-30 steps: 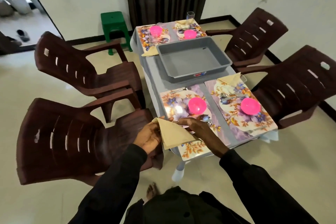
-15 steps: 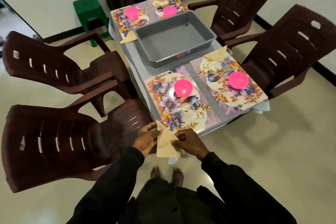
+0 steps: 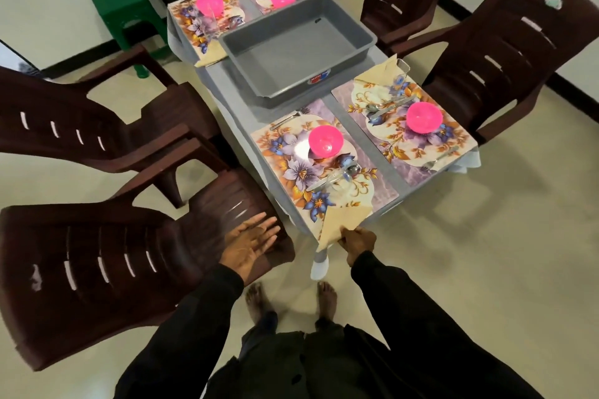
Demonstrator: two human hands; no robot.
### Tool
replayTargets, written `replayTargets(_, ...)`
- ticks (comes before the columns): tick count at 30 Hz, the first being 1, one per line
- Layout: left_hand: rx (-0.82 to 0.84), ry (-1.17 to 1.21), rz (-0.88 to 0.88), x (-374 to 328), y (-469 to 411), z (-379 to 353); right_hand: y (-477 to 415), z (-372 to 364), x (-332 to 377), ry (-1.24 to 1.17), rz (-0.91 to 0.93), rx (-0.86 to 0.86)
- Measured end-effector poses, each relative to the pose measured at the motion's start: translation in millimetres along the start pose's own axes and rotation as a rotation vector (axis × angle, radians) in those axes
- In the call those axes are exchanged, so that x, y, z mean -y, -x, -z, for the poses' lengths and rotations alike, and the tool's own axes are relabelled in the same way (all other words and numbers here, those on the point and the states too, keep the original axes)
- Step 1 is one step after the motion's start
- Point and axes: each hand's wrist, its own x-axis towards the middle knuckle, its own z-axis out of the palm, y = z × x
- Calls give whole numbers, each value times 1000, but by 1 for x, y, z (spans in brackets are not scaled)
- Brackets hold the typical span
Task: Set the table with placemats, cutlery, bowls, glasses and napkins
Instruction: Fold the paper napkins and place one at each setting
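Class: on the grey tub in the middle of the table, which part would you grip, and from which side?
Grip the grey tub by its flared rim on the two short ends, one hand from each chair side. It looks empty, and bowls and placemats crowd its long sides.

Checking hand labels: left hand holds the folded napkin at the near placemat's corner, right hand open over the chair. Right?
Sides are swapped. The head view shows the right hand holding the folded napkin at the near placemat corner, left hand open over the chair.
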Motion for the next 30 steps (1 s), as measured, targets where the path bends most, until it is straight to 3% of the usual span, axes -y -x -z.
replayTargets(7,45,-48,42,-32,-13,63,-5,-31,-2,135,61,-300)
replayTargets(13,103,-77,60,-64,-24,111,3,-46,5,91,77,-446)
replayTargets(22,121,-103,94,-92,-30,160,11,-58,-1,249,61,-537)
replayTargets(30,112,-108,36,-103,-10,176,26,-49,3,328,177,-574)
